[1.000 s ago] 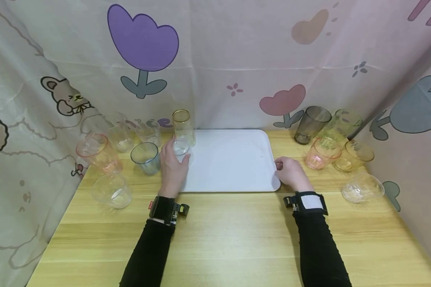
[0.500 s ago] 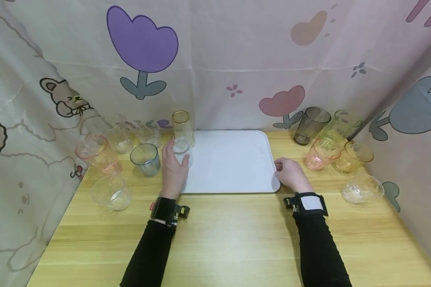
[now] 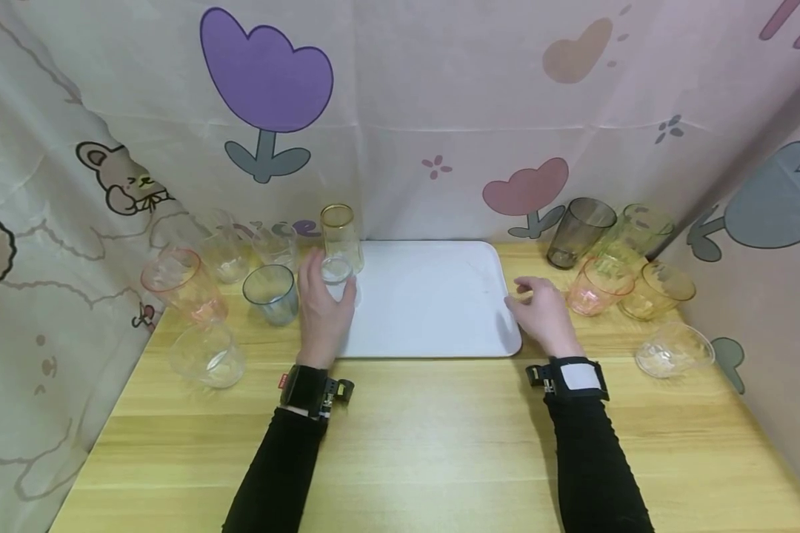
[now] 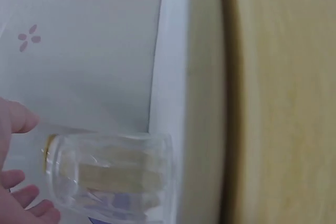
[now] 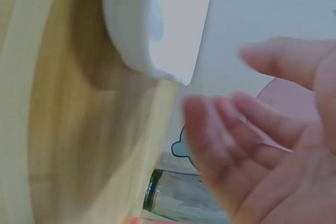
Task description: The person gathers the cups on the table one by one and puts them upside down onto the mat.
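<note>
Glass (image 4: 113, 177) on tray (image 3: 433, 311), left end

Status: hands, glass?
Left hand at clear glass, no grip visible; right hand empty. Clear glass stands on white tray, left end. Gold-rimmed glass close behind.

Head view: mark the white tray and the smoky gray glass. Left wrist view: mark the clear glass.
White tray (image 3: 433, 303): head view, bare middle of its top surface.
Smoky gray glass (image 3: 581, 235): head view, middle of its side wall.
Clear glass (image 4: 113, 176): left wrist view, middle of its side wall.
</note>
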Available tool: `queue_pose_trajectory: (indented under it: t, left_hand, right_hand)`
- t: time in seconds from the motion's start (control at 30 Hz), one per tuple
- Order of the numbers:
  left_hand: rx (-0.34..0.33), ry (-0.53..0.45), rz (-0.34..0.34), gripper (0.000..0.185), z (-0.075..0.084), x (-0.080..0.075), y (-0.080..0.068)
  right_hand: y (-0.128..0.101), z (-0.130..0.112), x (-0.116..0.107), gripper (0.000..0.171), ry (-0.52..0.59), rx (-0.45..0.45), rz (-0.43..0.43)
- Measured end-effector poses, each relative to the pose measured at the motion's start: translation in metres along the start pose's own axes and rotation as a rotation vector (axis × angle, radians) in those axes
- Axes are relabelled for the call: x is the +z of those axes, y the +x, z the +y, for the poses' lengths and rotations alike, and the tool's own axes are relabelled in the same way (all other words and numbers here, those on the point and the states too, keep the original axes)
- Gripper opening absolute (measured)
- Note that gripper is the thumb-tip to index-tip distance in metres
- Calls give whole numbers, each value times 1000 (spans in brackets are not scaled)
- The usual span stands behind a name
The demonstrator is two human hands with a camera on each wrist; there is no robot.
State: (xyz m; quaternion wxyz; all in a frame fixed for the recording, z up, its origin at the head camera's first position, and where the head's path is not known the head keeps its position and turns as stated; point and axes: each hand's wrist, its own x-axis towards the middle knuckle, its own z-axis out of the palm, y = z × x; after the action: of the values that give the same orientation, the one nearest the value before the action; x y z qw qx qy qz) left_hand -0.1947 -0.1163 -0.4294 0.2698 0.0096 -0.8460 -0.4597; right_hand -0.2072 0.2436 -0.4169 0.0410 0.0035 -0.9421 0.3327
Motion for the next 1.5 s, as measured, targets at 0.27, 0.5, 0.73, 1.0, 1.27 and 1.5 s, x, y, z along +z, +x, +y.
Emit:
queue_pose_trajectory:
  t: [0.27,0.5,0.73,1.0,1.27,1.5]
  left_hand:
    - [242,-63,97,60,18,10,-4]
    - [378,-50,-20,53,29,31,-18]
    - [444,-8,-320,44,41,51,-39]
    - [436,98,-675,39,50,59,-55]
    - [389,264,-799,26,54,61,-62]
    - [318,298,-841,18,54,60,-64]
  right_hand:
    - [1,-8,-2,44,210,-96,405]
    - [2,-4,-4,42,300,-146,689]
    - [4,7,-9,56,292,-64,834]
    - [6,25,-15,81,338,117,886]
    - [9,37,-23,94,410,287,880]
    - [9,43,-26,97,444,340,839]
